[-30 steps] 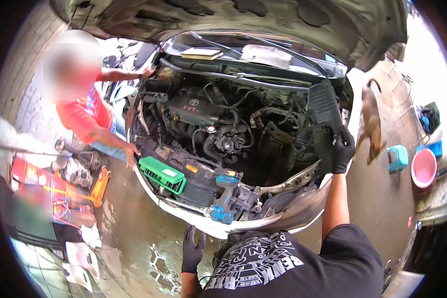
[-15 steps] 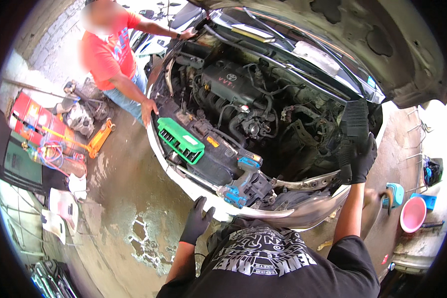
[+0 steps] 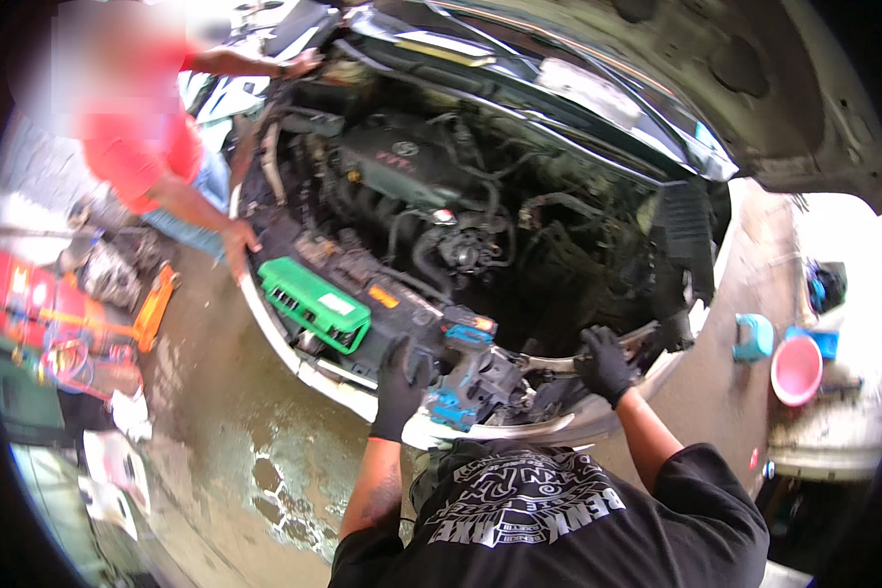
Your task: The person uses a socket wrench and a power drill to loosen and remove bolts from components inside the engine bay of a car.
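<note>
My left hand (image 3: 400, 390), in a black glove, is at the front edge of the engine bay, just left of a blue and black cordless power tool (image 3: 470, 377). Its fingers look stretched forward, slightly blurred, with nothing seen in them. My right hand (image 3: 606, 367), gloved too, hangs over the front crossmember with fingers apart and holds nothing. The power tool lies on the front of the bay between my hands, its battery end toward the engine. A ribbed black plastic box part (image 3: 684, 230) stands in the bay's right corner. Left of my left hand lies a green slotted plastic case (image 3: 314, 306).
The engine (image 3: 407, 162) with its black cover fills the bay's left half. The raised hood (image 3: 784, 127) hangs at upper right. A person in a red shirt (image 3: 142, 157) leans on the car's left side. A pink basin (image 3: 797, 370) and blue stool (image 3: 753, 337) stand right.
My right hand has left the ribbed black part and moved left and toward me. My left hand has moved forward beside the power tool. The whole view has shifted.
</note>
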A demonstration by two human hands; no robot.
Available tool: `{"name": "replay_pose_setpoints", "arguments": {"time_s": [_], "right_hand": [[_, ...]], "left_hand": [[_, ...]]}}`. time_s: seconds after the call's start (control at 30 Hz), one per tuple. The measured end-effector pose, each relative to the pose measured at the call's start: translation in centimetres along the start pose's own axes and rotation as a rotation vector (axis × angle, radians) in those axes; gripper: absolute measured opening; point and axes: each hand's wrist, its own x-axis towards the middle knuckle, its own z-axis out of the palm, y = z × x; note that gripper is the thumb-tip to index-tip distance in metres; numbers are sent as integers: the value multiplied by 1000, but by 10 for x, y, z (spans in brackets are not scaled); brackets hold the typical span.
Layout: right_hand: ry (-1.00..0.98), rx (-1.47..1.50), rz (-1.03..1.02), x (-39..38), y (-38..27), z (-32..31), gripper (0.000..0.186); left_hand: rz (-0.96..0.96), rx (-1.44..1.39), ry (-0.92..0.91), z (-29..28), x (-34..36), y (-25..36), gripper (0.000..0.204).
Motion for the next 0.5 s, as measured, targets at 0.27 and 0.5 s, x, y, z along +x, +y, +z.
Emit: {"name": "replay_pose_setpoints", "arguments": {"time_s": [0.27,0.5], "right_hand": [[54,-75,-15,-19,-7,7,42],[71,-105,9,-22,-5,21,43]], "left_hand": [[-187,532,60,86,76,-90,67],[-197,640,104,105,68,-99,68]]}}
